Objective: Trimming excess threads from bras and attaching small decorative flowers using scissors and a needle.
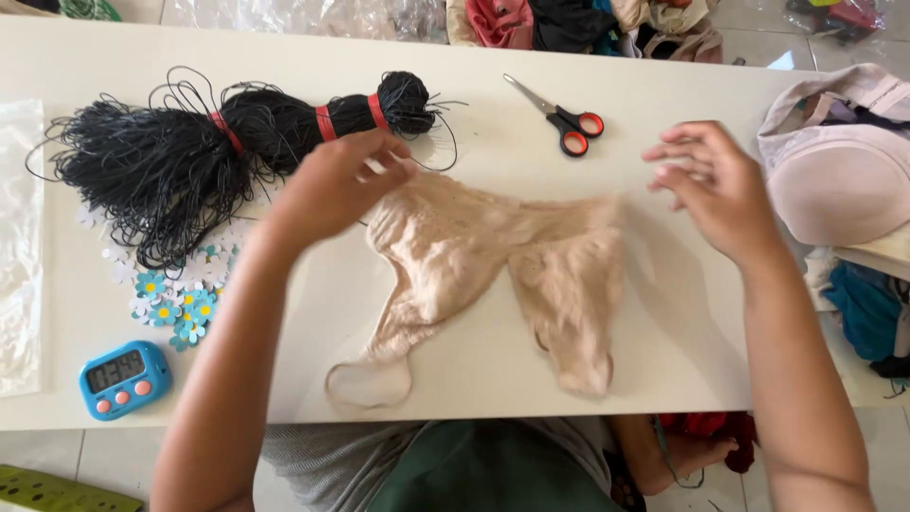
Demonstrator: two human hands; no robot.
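The beige garment (pixel 493 275) lies flat on the white bench (pixel 664 360) right in front of you, its two lower ends reaching toward the near edge. It looks thin, soft and light, a crinkled knit that will sag and fold rather than hold shape, so take it by the upper corners or the edge band, not the middle. Your left hand (pixel 332 185) rests on the garment's upper left corner, fingers curled down onto the cloth; whether they pinch it you cannot tell. Your right hand (pixel 716 185) hovers just past the garment's upper right corner, fingers loosely spread, holding nothing.

Left of the garment, near the bench edge, sits a small blue timer (pixel 123 377) with a grey display and pink buttons. Beyond it lie little blue and white flower pieces (pixel 175 308), then a big bundle of black cord (pixel 218 142) tied with red bands. At the far left lies a clear plastic bag (pixel 19 246). Behind the garment lie scissors (pixel 564 118) with red and black handles. To its right is a pile of pale padded garments (pixel 839 171).
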